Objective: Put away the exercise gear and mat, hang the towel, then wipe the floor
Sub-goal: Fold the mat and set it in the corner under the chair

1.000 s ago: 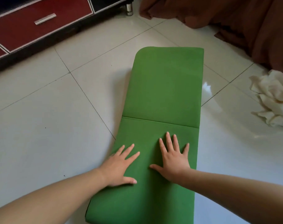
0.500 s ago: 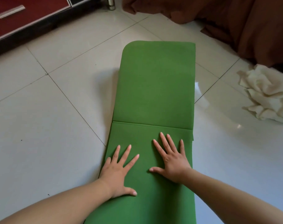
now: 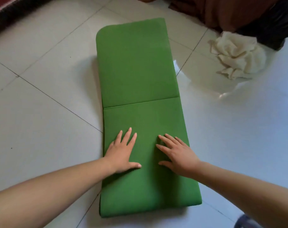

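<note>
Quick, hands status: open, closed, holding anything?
Left hand: open, flat on the mat, holding nothing.
Right hand: open, flat on the mat, holding nothing.

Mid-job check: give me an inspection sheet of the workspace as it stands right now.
Surface: pale tiled floor, glossy, glare at right.
Job's things: green mat folded, lying flat, fold edge across its middle; cream towel crumpled on the floor, right of the mat, apart from it.
Clutter: nothing seen.
Hands: left hand and right hand flat on the mat, fingers spread, gripping nothing.
Cables: nothing seen.
Surroundings: brown fabric at top right; dark furniture base at top left.
</note>
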